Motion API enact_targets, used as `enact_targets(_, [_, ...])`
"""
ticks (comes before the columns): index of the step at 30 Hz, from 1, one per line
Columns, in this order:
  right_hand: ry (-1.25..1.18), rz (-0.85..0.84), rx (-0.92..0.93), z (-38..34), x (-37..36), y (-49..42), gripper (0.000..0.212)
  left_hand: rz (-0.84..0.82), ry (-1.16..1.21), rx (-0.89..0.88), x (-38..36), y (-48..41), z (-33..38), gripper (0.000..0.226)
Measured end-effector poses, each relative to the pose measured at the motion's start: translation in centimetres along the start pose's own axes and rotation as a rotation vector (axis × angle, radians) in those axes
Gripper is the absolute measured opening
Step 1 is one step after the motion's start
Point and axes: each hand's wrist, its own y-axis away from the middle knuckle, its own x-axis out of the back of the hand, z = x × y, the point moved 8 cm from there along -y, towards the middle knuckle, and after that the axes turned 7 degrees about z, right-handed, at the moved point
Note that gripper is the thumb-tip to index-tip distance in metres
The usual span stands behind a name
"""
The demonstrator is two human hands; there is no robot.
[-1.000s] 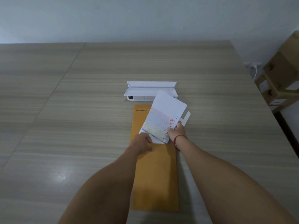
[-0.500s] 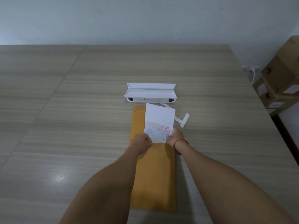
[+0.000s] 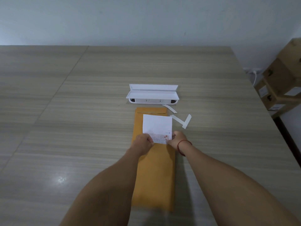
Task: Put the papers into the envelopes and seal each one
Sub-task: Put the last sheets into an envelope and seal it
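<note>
on a wood-grain table (image 3: 65,111), envelope (image 3: 154,176), pale wall (image 3: 146,18), cardboard boxes (image 3: 283,75)

Dim, soft — tabletop (image 3: 97,111) glare

no legible text, paper (image 3: 157,124) grid print too small

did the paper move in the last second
Yes. The paper was tilted with its top over the white case; now it sits square, nearer the person, clear of it.
</note>
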Motion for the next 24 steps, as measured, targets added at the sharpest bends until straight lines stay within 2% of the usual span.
enact_targets(4, [-0.134,0.077,0.04,-2.2,1.3,-0.6,0.035,-0.028,-0.027,-0.038,-0.1,0.3,0.1,0.011])
enact_targets(7, [-0.226,0.157,0.052,-3.6,2.2,-0.9,0.035,-0.032,-0.021,-0.046,-0.1,0.3,0.1,0.011])
enact_targets(9, [-0.15,0.154,0.057,-3.4,1.7,-1.0,0.029,-0.03,-0.016,-0.048,0.0,0.2,-0.1,0.011])
enact_targets(13, [0.084,0.038,0.058,-1.5,-0.5,-0.7,0.028,-0.033,-0.028,-0.06,0.1,0.2,-0.4,0.013])
enact_targets(17, [0.005,0.074,0.109,-2.9,0.3,-0.8,0.042,-0.022,-0.015,-0.036,0.2,0.1,-0.6,0.012])
enact_targets(19, [-0.011,0.118,0.168,-4.3,1.2,-1.1,0.043,-0.016,0.0,-0.026,0.2,0.1,-0.7,0.012])
enact_targets(21, [0.043,0.125,0.209,-4.7,1.3,-1.1,0.037,-0.01,0.011,-0.024,0.2,0.1,-0.5,0.013])
enact_targets(24, [0.185,0.037,0.19,-3.5,0.1,-1.1,0.037,0.002,0.035,-0.013,0.1,0.2,-0.4,0.013])
